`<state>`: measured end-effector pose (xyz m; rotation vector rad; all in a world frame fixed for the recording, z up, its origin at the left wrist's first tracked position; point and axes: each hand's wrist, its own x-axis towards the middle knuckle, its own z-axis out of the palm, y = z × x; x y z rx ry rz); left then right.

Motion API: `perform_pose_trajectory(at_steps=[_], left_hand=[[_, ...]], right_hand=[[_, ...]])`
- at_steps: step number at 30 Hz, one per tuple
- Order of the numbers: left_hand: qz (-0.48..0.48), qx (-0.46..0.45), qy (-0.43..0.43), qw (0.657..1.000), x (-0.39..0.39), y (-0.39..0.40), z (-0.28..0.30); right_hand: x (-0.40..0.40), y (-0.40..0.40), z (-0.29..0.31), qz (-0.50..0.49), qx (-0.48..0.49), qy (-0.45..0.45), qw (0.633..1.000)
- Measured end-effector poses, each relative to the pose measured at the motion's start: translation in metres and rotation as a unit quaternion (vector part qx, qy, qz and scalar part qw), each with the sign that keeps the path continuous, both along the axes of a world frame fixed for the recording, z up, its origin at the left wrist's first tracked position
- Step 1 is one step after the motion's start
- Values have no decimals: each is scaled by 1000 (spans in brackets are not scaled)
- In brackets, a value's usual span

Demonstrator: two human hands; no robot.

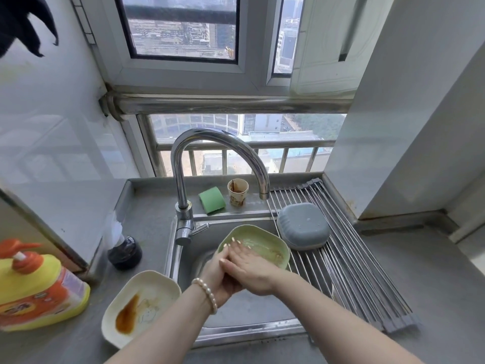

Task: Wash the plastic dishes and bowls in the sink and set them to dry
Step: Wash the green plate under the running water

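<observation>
Two bare arms reach in from the bottom and cross over the sink (236,334). The left hand (223,279), with a pearl bracelet (206,292) on its wrist, holds the near rim of a green bowl (258,248); its fingers curl over the edge, with the tips showing on the rim. The right hand (252,269) lies on top of the left one, fingers straight and close together, reaching into the green bowl. The right hand hides most of the left hand, so how the left thumb sits cannot be told.

The green bowl is tilted over the sink, with brown smears inside it. Just left of the sink, on the grey counter (420,298), sits a cream dish (141,306) with a brown sauce stain; part of it hangs over the sink edge, and the left arm crosses in front of it. Further left stands a yellow soap bottle (34,287) with an orange pump. Behind it is a dark jar (124,254).

On the right, a metal drying rack (349,261) lies over the sink side. A blue-grey bowl (303,227) rests upside down on it, just beside the green bowl.

A tall shiny tap (183,179) bends over the sink. Behind it, on the back ledge, are a green sponge (212,200) and a stained paper cup (237,192), close together. Past them is a window (181,27) with railings
</observation>
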<state>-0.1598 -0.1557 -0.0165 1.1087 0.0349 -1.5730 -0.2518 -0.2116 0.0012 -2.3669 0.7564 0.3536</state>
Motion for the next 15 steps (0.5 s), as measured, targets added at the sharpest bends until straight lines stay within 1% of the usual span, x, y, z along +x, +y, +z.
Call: perform_pose_trajectory(at_steps=[2,3,5,6,7,8,9,10,12,13,15], left_hand=[[36,-1,-24,999,8,1,-5],[44,-2,-42,998,11,2,-7],[50,-2,-62,997,18,5,-11],[54,-1,-66,996,20,6,-11],[60,3,-67,996,23,6,-12],[64,3,-64,996,24,5,-11],[65,7,-62,996,25,5,-10],[69,7,-55,996,26,3,-10],[87,6,-40,995,29,-2,-12],[91,4,-40,995,30,-5,-13],[85,6,-80,993,30,-11,-16]], right_hand=[[-7,7,2,60,38,-21,997],[-15,5,2,84,36,-10,996],[-33,-5,2,107,-26,30,993],[-41,-11,0,94,-60,35,993],[-48,-17,-2,58,-72,11,996],[-53,-21,-3,5,-59,-45,997],[-57,-23,-4,-58,-6,-118,991],[-58,-21,-3,-114,66,-194,972],[-54,-18,0,-204,182,-308,911],[-52,-17,1,-239,225,-347,878],[-45,-20,-2,-299,280,-401,819]])
